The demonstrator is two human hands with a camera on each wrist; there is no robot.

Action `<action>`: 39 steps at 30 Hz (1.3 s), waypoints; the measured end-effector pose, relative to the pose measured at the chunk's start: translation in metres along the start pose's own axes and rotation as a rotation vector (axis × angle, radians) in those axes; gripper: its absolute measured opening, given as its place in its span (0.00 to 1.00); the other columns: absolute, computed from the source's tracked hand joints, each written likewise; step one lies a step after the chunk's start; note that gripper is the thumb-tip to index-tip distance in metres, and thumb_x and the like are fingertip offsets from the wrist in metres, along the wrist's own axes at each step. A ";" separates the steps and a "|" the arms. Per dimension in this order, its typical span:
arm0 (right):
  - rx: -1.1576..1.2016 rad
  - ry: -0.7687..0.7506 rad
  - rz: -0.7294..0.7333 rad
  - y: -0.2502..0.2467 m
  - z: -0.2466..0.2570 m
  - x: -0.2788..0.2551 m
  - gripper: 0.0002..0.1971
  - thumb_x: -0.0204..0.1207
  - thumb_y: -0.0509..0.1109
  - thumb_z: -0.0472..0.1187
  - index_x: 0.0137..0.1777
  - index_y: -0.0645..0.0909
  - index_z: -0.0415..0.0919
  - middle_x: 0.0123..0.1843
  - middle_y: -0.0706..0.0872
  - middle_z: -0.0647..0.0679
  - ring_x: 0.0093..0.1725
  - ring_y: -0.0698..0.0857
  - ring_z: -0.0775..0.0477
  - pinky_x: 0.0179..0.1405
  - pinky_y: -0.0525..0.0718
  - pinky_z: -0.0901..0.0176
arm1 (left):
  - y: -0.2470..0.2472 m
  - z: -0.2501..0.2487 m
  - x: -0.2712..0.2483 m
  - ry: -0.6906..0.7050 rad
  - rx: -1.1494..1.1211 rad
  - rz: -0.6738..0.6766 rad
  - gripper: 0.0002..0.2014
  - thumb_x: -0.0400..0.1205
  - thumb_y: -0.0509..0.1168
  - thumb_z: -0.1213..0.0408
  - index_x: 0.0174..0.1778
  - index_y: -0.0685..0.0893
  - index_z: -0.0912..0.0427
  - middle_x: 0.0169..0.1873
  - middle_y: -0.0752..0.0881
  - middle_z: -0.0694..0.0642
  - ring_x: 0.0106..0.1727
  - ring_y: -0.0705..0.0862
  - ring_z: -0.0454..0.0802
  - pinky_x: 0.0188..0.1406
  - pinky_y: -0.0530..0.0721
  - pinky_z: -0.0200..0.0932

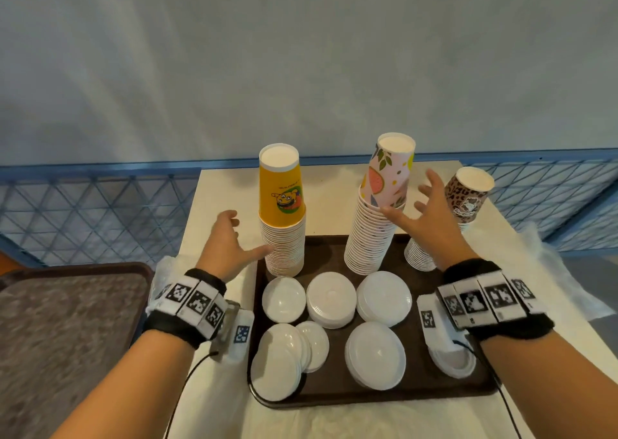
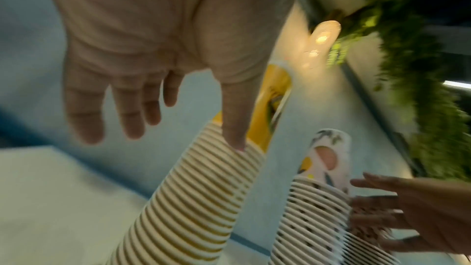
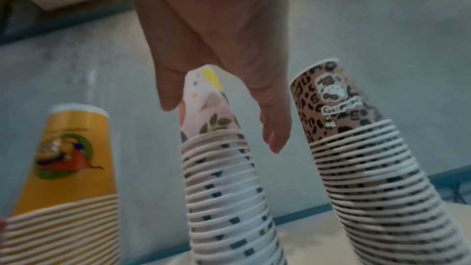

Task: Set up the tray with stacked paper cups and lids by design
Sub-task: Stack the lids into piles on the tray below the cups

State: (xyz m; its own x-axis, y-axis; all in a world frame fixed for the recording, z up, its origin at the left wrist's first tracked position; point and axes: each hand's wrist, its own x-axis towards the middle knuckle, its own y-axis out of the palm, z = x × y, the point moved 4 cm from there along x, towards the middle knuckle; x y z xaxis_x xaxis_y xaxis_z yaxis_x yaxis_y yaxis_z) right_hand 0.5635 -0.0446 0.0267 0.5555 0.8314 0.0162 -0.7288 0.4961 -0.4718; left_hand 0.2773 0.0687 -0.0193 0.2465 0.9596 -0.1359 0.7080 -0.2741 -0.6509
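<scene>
Three stacks of upturned paper cups stand at the back of a dark brown tray (image 1: pixel 334 393): a yellow stack (image 1: pixel 282 211) (image 2: pixel 203 188) (image 3: pixel 63 188), a fruit-print stack (image 1: pixel 378 211) (image 2: pixel 313 209) (image 3: pixel 224 188) and a leopard-print stack (image 1: pixel 465 198) (image 3: pixel 369 168). White lids (image 1: pixel 331 300) lie in several piles at the tray's front. My left hand (image 1: pixel 252 234) (image 2: pixel 178 128) is open, and its thumb touches the yellow stack's lower rims. My right hand (image 1: pixel 413 201) (image 3: pixel 221 120) is spread open between the fruit and leopard stacks, thumb at the fruit stack's upper rims.
A second brown tray (image 1: pixel 67 305) with a grey mat sits at the left, beside the white table (image 1: pixel 220 184). Crumpled clear plastic (image 1: pixel 551 271) lies right of the tray. A blue mesh fence (image 1: pixel 100 211) runs behind the table. Cables hang from both wrists.
</scene>
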 end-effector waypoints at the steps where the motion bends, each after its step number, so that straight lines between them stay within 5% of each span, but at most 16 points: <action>1: 0.018 -0.003 -0.035 -0.005 -0.004 -0.012 0.48 0.70 0.76 0.45 0.82 0.48 0.48 0.83 0.60 0.43 0.77 0.69 0.40 0.72 0.72 0.47 | -0.008 -0.008 -0.015 0.058 0.002 -0.091 0.39 0.70 0.77 0.59 0.73 0.65 0.62 0.67 0.75 0.59 0.62 0.80 0.54 0.57 0.80 0.45; 3: 0.056 -0.008 -0.108 -0.013 -0.019 -0.042 0.42 0.72 0.74 0.42 0.81 0.53 0.45 0.81 0.62 0.45 0.75 0.72 0.41 0.70 0.75 0.49 | -0.010 -0.024 -0.050 0.173 -0.047 -0.159 0.25 0.73 0.75 0.61 0.62 0.73 0.58 0.55 0.81 0.54 0.47 0.83 0.48 0.43 0.81 0.36; 5: 0.123 0.078 -0.116 -0.014 -0.045 -0.076 0.36 0.74 0.72 0.37 0.78 0.58 0.42 0.80 0.65 0.44 0.74 0.73 0.41 0.71 0.75 0.44 | 0.013 -0.035 -0.085 0.201 -0.129 -0.034 0.15 0.76 0.72 0.62 0.55 0.76 0.56 0.49 0.83 0.52 0.44 0.84 0.47 0.41 0.80 0.33; 8: 0.077 0.339 0.044 0.001 -0.095 -0.119 0.32 0.75 0.71 0.39 0.77 0.61 0.41 0.78 0.68 0.43 0.73 0.75 0.41 0.69 0.74 0.48 | 0.080 -0.040 -0.125 0.106 -0.122 0.314 0.18 0.79 0.67 0.56 0.64 0.75 0.54 0.59 0.82 0.50 0.56 0.84 0.46 0.52 0.80 0.31; 11: 0.011 0.497 0.275 0.019 -0.125 -0.145 0.32 0.77 0.69 0.45 0.78 0.61 0.41 0.78 0.68 0.43 0.73 0.74 0.42 0.71 0.73 0.49 | 0.145 -0.024 -0.140 -0.018 -0.045 0.525 0.27 0.80 0.64 0.51 0.73 0.67 0.55 0.69 0.78 0.53 0.69 0.78 0.49 0.71 0.76 0.47; 15: -0.100 0.363 0.463 0.039 -0.146 -0.158 0.30 0.77 0.68 0.49 0.76 0.64 0.43 0.74 0.73 0.42 0.69 0.76 0.45 0.73 0.74 0.49 | 0.183 -0.017 -0.145 -0.088 0.043 0.465 0.28 0.82 0.60 0.53 0.77 0.63 0.58 0.74 0.74 0.55 0.74 0.73 0.52 0.77 0.69 0.48; 23: -0.132 0.220 0.461 0.031 -0.149 -0.152 0.20 0.81 0.63 0.45 0.71 0.67 0.42 0.66 0.74 0.39 0.56 0.73 0.49 0.56 0.70 0.61 | 0.199 -0.024 -0.157 -0.167 0.132 0.338 0.24 0.84 0.58 0.58 0.74 0.66 0.64 0.71 0.76 0.61 0.71 0.75 0.56 0.71 0.73 0.46; 28: -0.075 0.181 0.435 0.026 -0.148 -0.152 0.19 0.80 0.64 0.42 0.69 0.68 0.42 0.67 0.71 0.39 0.55 0.73 0.49 0.56 0.70 0.61 | 0.200 -0.025 -0.166 -0.177 0.025 0.245 0.22 0.81 0.63 0.61 0.69 0.68 0.62 0.67 0.78 0.61 0.67 0.78 0.56 0.70 0.76 0.50; 31: -0.056 0.165 0.403 0.025 -0.147 -0.153 0.21 0.80 0.64 0.40 0.72 0.67 0.44 0.70 0.67 0.40 0.58 0.71 0.49 0.65 0.72 0.57 | 0.200 -0.024 -0.169 -0.152 0.002 0.180 0.22 0.80 0.65 0.63 0.69 0.69 0.59 0.68 0.73 0.60 0.66 0.77 0.55 0.70 0.74 0.44; 37: -0.051 0.100 0.277 0.018 -0.140 -0.163 0.18 0.78 0.68 0.42 0.64 0.68 0.54 0.68 0.67 0.45 0.62 0.72 0.48 0.69 0.75 0.52 | 0.188 -0.018 -0.178 -0.089 -0.092 0.145 0.20 0.76 0.71 0.64 0.62 0.72 0.56 0.60 0.76 0.56 0.49 0.81 0.48 0.55 0.82 0.38; 39: -0.047 0.042 0.219 0.016 -0.135 -0.171 0.18 0.77 0.69 0.43 0.62 0.67 0.57 0.65 0.68 0.47 0.61 0.72 0.50 0.66 0.74 0.58 | 0.181 -0.013 -0.181 -0.073 -0.175 0.161 0.21 0.74 0.73 0.63 0.59 0.73 0.54 0.56 0.81 0.54 0.46 0.82 0.46 0.49 0.83 0.34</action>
State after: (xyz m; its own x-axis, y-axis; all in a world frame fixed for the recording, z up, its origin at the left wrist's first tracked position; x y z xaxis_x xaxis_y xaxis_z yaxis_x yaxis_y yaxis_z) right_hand 0.5111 -0.2122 -0.1022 0.4031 0.9063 -0.1269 -0.8148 0.2923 -0.5007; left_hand 0.3689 -0.1554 -0.1026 0.3218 0.9028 -0.2854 0.7690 -0.4250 -0.4776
